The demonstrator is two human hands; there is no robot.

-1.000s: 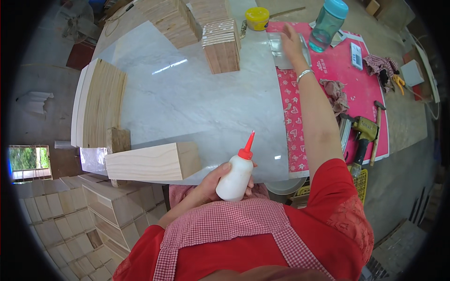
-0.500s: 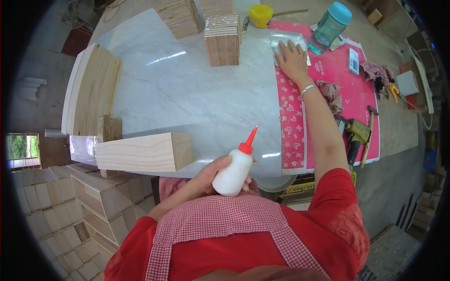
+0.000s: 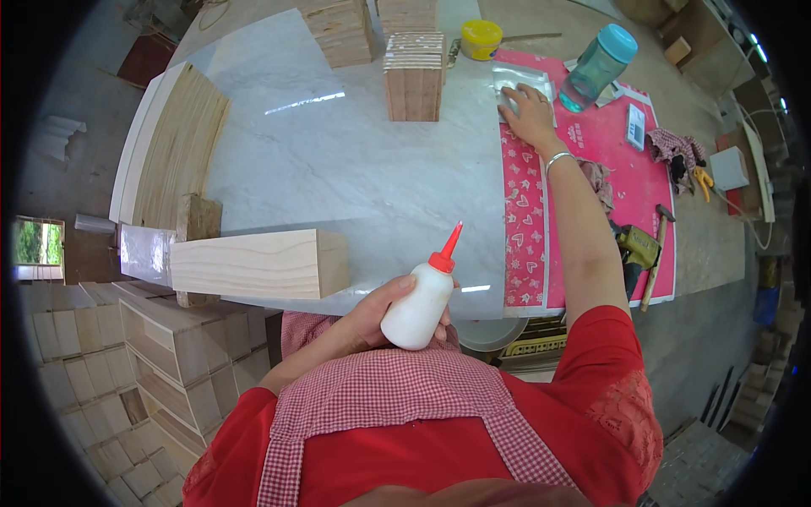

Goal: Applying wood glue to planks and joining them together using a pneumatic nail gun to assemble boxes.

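Observation:
My left hand is wrapped round a white squeeze bottle with a red pointed nozzle. The bottle tilts slightly to the right, just above my checked apron at the table's near edge. My right arm reaches far across the table. There my right hand lies on a clear, shiny plastic packet, its fingers bent and drawn together on the film. The packet rests at the far end of a pink printed sheet. Part of the packet is hidden under the hand.
A pale wooden block lies near left, and stacked boards stand behind it. A wood stack stands mid-back by a yellow tub. To the right are a teal bottle, a rag, a power tool and a hammer.
My right hand's fingers were spread over the packet and are now bent and closer together. The left hand keeps its hold on the squeeze bottle. The view has shifted slightly.

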